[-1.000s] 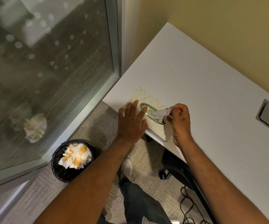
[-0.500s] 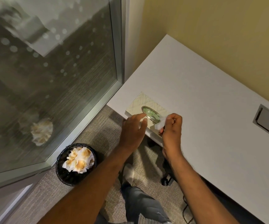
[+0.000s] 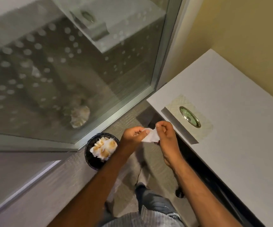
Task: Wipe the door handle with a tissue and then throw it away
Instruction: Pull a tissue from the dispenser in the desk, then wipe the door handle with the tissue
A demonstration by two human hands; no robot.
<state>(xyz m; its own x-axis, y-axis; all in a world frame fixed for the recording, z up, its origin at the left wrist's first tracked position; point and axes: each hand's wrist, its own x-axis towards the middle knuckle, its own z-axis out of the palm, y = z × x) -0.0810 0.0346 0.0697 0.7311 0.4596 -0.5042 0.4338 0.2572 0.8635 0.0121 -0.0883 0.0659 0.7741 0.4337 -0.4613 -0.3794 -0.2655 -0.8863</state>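
A white tissue is stretched between my two hands above the carpet, just off the desk's front edge. My left hand pinches its left end and my right hand pinches its right end. The tissue box, pale with a green oval opening, lies flat on the white desk near its corner. A black waste bin holding crumpled tissues stands on the floor below my left hand. No door handle is clearly visible.
A glass panel with a dotted pattern in a metal frame fills the left side and mirrors the bin. A yellow wall lies behind the desk. A chair caster and a cable sit under the desk edge.
The tissue has come out of the box. Both hands drew back off the desk and now hold it between them. The view swung left toward the glass.
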